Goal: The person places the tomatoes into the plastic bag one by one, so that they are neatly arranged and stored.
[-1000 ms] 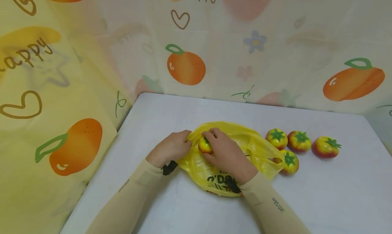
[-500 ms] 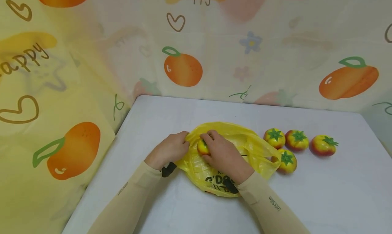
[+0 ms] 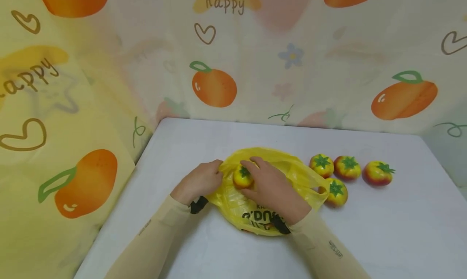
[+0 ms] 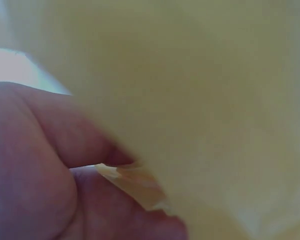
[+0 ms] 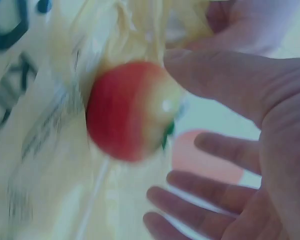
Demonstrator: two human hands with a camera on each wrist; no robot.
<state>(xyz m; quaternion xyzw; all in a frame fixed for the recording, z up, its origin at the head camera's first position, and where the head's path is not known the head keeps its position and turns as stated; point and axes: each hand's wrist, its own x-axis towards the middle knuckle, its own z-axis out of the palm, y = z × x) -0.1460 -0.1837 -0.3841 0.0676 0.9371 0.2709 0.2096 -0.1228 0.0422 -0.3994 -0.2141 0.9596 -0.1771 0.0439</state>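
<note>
beyond bag [image 3: 233,204] and white table [image 3: 204,141] hangs printed sheeting [image 3: 259,76].

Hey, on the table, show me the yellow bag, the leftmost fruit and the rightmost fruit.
Yellow bag [image 3: 232,204]: head view, on the plain plastic left of its dark lettering.
Leftmost fruit [image 3: 241,179]: head view, on the skin in its middle.
Rightmost fruit [image 3: 375,174]: head view, on its yellow-and-red skin.

"happy" on the backdrop [image 3: 255,88] – again on its left panel [image 3: 69,133], clipped to "appy". Yellow bag [image 3: 231,204] has dark print: "KI" legible, bigger line below creased and partly covered. Right sleeve [image 3: 322,238] – blurred, looks like "Lets Slim"; left sleeve [image 3: 146,242] print too small.
</note>
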